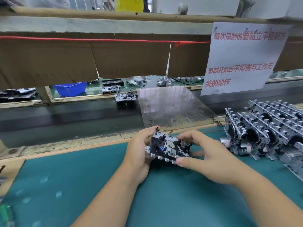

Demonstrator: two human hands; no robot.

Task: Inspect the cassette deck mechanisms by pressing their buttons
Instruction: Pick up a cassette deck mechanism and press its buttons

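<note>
Fingers of left hand curled round left end of cassette deck mechanism, thumb over its top left corner. Right hand grips the right end: fingers curled over the far edge, thumb pressing the near edge at the row of metal tabs. Mechanism held between both hands just above teal mat, slightly tilted, small blue part visible near its middle. Right of right-hand fingers: stack of mechanisms standing in rows on the mat, near but apart. Beyond the fingertips: clear plastic sheet lying partly over dark conveyor belt. Further out on the belt, left of the sheet: two more mechanisms. Blue bin beyond. White paper notice with red characters hanging above right.
</note>
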